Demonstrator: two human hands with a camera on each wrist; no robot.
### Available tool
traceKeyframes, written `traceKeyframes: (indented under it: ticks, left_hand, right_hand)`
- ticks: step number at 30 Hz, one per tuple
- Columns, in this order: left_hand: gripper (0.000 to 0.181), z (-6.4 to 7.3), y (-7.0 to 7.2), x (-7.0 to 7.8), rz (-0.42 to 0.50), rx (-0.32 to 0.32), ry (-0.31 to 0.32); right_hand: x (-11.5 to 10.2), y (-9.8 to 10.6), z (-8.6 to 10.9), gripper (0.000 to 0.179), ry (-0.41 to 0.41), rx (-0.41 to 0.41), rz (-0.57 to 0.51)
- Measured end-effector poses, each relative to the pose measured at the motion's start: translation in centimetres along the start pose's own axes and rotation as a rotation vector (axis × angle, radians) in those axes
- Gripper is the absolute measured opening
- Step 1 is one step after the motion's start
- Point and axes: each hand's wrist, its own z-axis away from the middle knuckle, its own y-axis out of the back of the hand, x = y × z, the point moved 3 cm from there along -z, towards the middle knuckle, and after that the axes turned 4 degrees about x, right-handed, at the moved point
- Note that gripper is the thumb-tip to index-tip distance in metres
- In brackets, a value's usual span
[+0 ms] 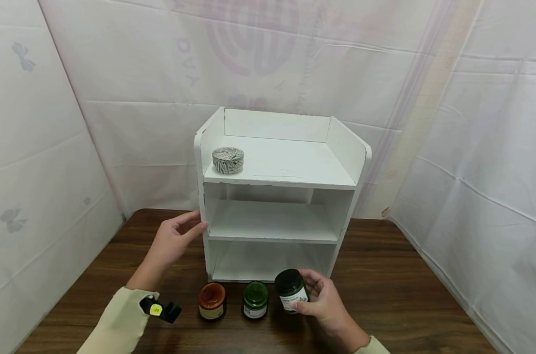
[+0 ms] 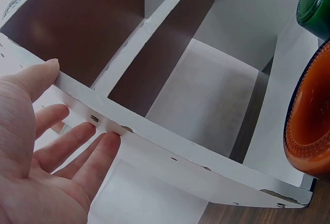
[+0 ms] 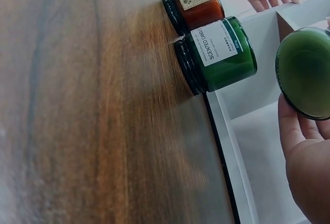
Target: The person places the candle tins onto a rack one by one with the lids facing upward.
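Right grip (image 1: 319, 303) clamped on a dark green glass jar with black lid and white label (image 1: 290, 289): thumb on the label side facing the person, fingers round the right side. Jar's long axis near upright, slight tilt, lid up; looks lifted off the dark brown wooden desk (image 1: 374, 275) (right wrist view shows its round base).

Key relation: the white wooden 3-level shelf unit (image 1: 272, 221) is straight ahead of the right grip and a bit left, its bottom compartment (image 1: 259, 261) just past the held jar. Right grip clearly the nearer of the 2 to that compartment's right part.

Just left of the right grip, on the desk: a green glass jar with white label (image 1: 256, 296), then an amber-orange glass jar with cream label (image 1: 212, 298). These 2 stand lid down, base up, so flipped relative to the held jar; apart from each other, in front of the unit.

Left grip (image 1: 175, 238): fingers apart, holding no jar; thumb on the front edge of the unit's left side panel, fingertips at its outer face (a steadying pose, I'd judge). A round grey-and-white leaf-patterned tin (image 1: 228, 161) sits on the top level, above and right of the left grip.

Right forearm comes in from lower right, palm turned inward; left forearm reaches up from lower left.
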Motion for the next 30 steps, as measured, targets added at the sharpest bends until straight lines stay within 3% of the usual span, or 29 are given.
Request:
traceKeyframes:
  ticks: [7,13,30]
  left_hand:
    - [0.059,0.0,0.0,0.0,0.001,-0.001,0.001]
    - [0.058,-0.1,0.0,-0.1,0.017,0.000,-0.008]
    - [0.059,-0.1,0.0,-0.1,0.011,-0.003,-0.007]
  right_hand:
    - [0.1,-0.1,-0.1,0.068,0.046,-0.041,-0.051]
    - [0.1,-0.2,-0.2,0.065,0.039,-0.059,-0.045]
    - [-1.1,0.2,-0.1,0.062,0.026,-0.001,0.036]
